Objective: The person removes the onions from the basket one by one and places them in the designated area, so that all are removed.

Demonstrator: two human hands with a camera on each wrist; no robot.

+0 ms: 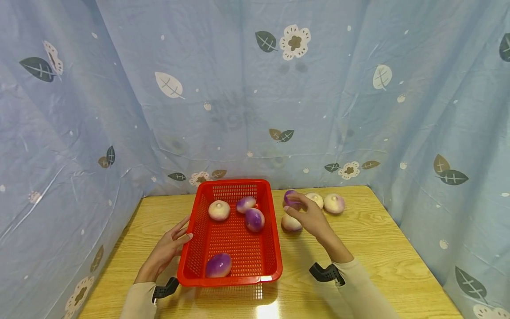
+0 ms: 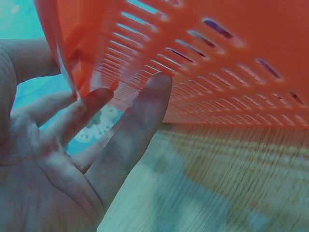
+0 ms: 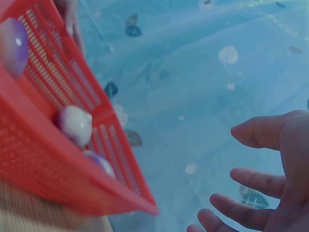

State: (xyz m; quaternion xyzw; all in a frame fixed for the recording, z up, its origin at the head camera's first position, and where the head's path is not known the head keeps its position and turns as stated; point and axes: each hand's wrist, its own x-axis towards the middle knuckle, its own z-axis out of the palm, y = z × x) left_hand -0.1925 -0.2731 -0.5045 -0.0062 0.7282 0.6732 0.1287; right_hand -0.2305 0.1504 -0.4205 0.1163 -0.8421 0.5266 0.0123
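Observation:
A red perforated plastic basket (image 1: 229, 282) stands on the table with several glossy purple-and-white, onion-shaped vegetables inside, among them a pale one (image 1: 219, 210) and a purple one (image 1: 218, 266). My left hand (image 1: 169, 248) holds the basket's left rim; in the left wrist view the thumb goes over the rim and the fingers (image 2: 137, 125) lie along the outer wall. My right hand (image 1: 312, 219) is in the air right of the basket, holding nothing, fingers spread in the right wrist view. Near it are a purple vegetable (image 1: 291, 197), partly hidden, and a pale one (image 1: 292, 223).
Two more pale vegetables, one (image 1: 315, 199) partly behind the right hand and one (image 1: 334, 203) farther right, lie towards the table's back edge. A blue patterned curtain (image 1: 239, 110) hangs behind and along both sides of the wooden table (image 1: 378, 248).

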